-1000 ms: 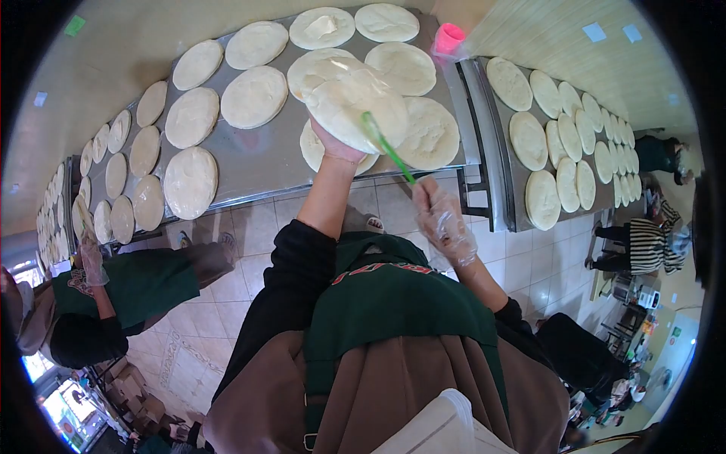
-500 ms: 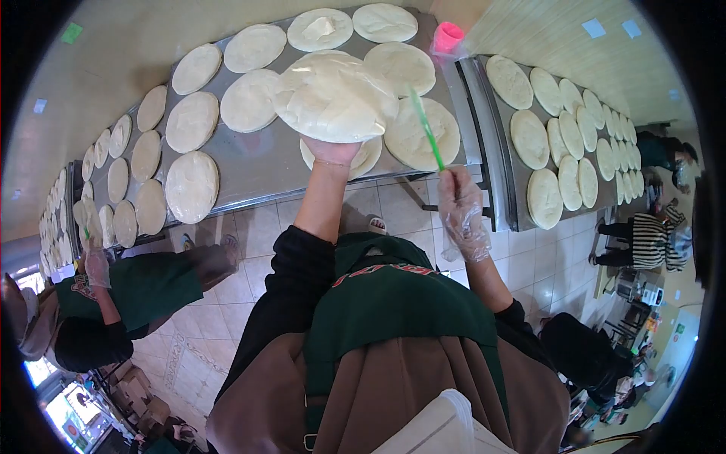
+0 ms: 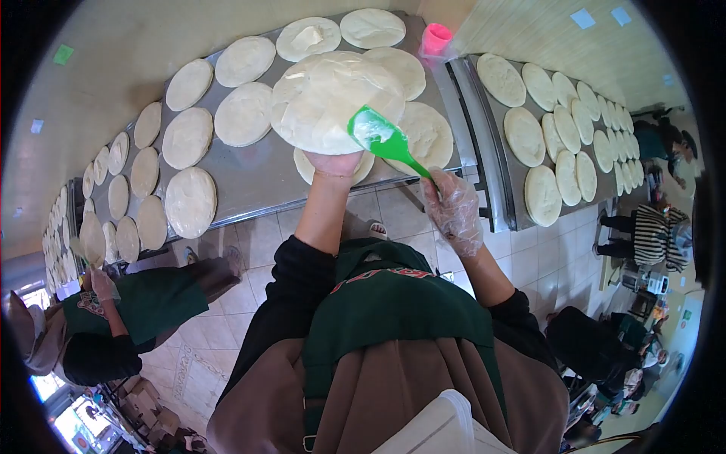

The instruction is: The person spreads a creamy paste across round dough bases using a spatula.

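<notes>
My left hand (image 3: 335, 164), bare, carries a pale round of flatbread (image 3: 325, 98) from underneath, its fingers hidden beneath. A white creamy spread coats the top of that round in uneven swirls. My right hand (image 3: 454, 204), in a clear plastic glove, is closed around the handle of a green spatula (image 3: 395, 147). White spread clings to the spatula's blade, which lies at the right lower edge of the held round. Below and behind are more rounds, such as one partly covered round (image 3: 427, 136) on the metal table (image 3: 249, 178).
Several rounds lie in rows on this table, one far round (image 3: 308, 38) with a lump of spread. A pink cup (image 3: 436, 39) stands at the back corner. A second table (image 3: 514, 178) with rounds is on the right. A co-worker in a green apron (image 3: 170, 299) stands left.
The spatula has swung left from beside the held round, its blade turning face-up at the round's edge. My right hand has shifted slightly left and down. My left hand still supports the round.
</notes>
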Demonstrator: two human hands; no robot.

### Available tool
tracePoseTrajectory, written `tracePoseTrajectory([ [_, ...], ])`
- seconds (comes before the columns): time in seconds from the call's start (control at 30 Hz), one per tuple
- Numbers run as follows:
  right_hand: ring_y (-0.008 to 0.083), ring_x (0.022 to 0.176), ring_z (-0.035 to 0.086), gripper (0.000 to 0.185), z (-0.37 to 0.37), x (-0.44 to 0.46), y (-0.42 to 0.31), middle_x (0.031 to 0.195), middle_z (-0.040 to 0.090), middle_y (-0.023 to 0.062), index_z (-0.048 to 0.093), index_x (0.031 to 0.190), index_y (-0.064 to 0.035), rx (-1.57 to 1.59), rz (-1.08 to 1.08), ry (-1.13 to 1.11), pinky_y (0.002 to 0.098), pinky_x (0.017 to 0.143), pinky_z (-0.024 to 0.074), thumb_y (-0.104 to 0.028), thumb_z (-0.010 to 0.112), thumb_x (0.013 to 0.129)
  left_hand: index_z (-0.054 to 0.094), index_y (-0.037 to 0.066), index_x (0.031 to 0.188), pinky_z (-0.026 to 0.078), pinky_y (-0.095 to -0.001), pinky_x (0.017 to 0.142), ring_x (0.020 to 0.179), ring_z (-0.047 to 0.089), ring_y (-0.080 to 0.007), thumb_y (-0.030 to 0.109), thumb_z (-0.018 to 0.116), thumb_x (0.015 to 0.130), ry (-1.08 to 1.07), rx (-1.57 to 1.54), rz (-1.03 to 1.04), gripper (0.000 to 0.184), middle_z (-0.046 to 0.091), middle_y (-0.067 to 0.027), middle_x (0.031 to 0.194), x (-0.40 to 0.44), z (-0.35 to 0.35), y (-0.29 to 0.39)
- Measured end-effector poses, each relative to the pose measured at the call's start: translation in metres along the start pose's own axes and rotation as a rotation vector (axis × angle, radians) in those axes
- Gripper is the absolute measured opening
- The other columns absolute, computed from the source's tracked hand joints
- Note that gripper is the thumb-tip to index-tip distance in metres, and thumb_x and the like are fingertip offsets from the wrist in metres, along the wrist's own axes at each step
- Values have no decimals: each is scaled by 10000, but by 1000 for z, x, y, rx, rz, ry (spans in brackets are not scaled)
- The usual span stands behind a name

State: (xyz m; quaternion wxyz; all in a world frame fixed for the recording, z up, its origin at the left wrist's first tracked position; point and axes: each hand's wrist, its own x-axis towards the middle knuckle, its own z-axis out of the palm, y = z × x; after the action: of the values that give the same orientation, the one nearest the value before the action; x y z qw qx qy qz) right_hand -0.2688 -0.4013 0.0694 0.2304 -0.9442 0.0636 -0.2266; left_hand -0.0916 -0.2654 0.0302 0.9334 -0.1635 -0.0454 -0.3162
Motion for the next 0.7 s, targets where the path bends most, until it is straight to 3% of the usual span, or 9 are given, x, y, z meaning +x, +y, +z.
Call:
tracePoseTrajectory([
  [0.3, 357, 636, 594, 103, -13, 24, 37, 715, 597, 153, 579, 898, -78, -111, 87, 178, 441, 542, 463, -152, 621, 840, 336, 103, 1401, 224, -553, 1089, 1324, 312, -376, 533, 382, 885, -3, 45, -81, 674, 321, -142, 1455, -12, 4, 4],
  [0.37, 312, 624, 612, 145, -11, 24, 51, 723, 613, 142, 580, 928, -54, -94, 138, 172, 420, 556, 471, -170, 621, 851, 327, 100, 1405, 232, -563, 1082, 1320, 311, -388, 547, 383, 882, -28, 40, -111, 691, 320, -148, 1454, -13, 6, 3],
  [0.43, 219, 580, 587, 169, -8, 26, 56, 686, 605, 75, 569, 937, -40, 278, 264, 253, 368, 543, 471, -199, 593, 887, 324, 100, 1407, 237, -563, 1080, 1320, 311, -389, 549, 383, 882, -24, 44, -102, 694, 319, -151, 1454, -12, 5, 5],
  [0.47, 120, 550, 512, 167, -8, 25, 55, 653, 548, -5, 552, 933, -33, 461, 297, 244, 282, 505, 427, -199, 538, 929, 320, 99, 1408, 242, -564, 1078, 1320, 311, -390, 551, 382, 882, -19, 46, -94, 696, 318, -153, 1454, -12, 4, 6],
  [0.5, 120, 550, 512, 167, -19, 27, 50, 653, 548, -5, 552, 933, -33, 460, 299, 245, 282, 505, 427, -199, 538, 929, 320, 99, 1408, 242, -564, 1078, 1320, 311, -390, 551, 382, 882, -18, 46, -96, 696, 318, -153, 1454, -11, 2, 7],
  [0.57, 73, 536, 459, 159, -41, 29, 40, 630, 487, -39, 543, 926, -43, 1151, 831, -105, 217, 484, 367, -188, 484, 956, 322, 106, 1409, 255, -549, 1079, 1310, 331, -387, 533, 384, 889, -6, 95, -48, 676, 324, -156, 1450, -8, 0, 9],
  [0.7, 48, 517, 419, 180, -47, 22, 29, 611, 453, -46, 530, 907, -42, 1084, 868, -197, 213, 458, 307, -199, 465, 966, 338, 103, 1401, 261, -546, 1077, 1305, 339, -387, 518, 397, 892, 37, 173, -3, 660, 336, -153, 1444, 0, 0, 17],
])
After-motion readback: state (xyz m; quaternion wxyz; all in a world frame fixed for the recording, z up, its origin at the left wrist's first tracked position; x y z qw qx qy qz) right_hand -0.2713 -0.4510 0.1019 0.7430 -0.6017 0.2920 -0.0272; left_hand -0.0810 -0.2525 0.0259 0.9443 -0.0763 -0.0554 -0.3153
